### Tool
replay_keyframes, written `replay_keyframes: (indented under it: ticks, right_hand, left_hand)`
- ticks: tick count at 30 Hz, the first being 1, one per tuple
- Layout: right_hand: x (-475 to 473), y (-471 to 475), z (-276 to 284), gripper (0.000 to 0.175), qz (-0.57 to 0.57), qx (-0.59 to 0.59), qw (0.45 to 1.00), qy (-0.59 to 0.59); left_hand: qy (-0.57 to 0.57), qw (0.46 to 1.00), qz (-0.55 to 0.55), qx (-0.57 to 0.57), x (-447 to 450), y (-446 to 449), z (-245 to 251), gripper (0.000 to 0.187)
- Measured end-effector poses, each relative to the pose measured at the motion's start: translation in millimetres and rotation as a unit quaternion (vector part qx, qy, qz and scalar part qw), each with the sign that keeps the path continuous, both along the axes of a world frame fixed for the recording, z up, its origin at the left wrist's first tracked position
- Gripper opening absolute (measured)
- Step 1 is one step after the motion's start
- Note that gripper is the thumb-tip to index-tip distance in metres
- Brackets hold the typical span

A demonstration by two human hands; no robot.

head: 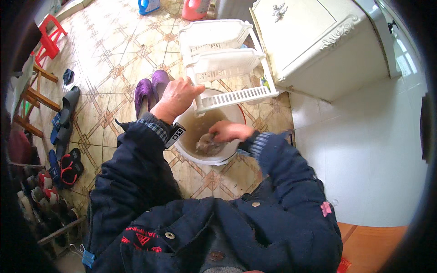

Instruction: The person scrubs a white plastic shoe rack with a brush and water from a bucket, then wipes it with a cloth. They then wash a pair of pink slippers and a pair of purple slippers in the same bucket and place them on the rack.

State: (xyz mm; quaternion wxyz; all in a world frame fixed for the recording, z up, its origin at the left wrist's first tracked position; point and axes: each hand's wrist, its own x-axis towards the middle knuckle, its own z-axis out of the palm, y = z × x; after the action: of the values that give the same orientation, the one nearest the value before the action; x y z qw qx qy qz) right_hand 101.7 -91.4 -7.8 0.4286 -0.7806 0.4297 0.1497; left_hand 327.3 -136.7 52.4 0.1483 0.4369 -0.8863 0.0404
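My left hand [179,97] is shut on the near left corner of a white plastic tiered rack [223,59], which leans over a round white basin [240,150]. Murky brown water [194,124] lies in the basin. Low over that water, my right hand [230,131] grips a wet, crumpled cloth [209,145], partly in the water. The rack has slatted shelves, and its lowest bar crosses above the basin's far rim.
Purple slippers [143,94] stand left of the basin. A white cabinet [307,37] is at the right. Blue [148,6] and pink [196,8] plastic bottles stand beyond the rack. More footwear [70,105], a wooden stool [42,97] and a red stool [49,41] are at the left.
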Motion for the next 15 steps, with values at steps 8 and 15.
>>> replay_keyframes:
  ticks: [8, 15]
  right_hand:
    - [-46.1, 24.6, 252.8, 0.022, -0.247, -0.112, 0.951, -0.149]
    - [-33.9, -21.4, 277.9, 0.026, -0.295, -0.231, 0.899, -0.227]
  left_hand:
    - [0.052, 0.998, -0.011, 0.026, 9.8, 0.1, 10.3, 0.021]
    - [0.097, 0.995, -0.021, 0.020, 12.3, -3.2, 11.5, 0.018]
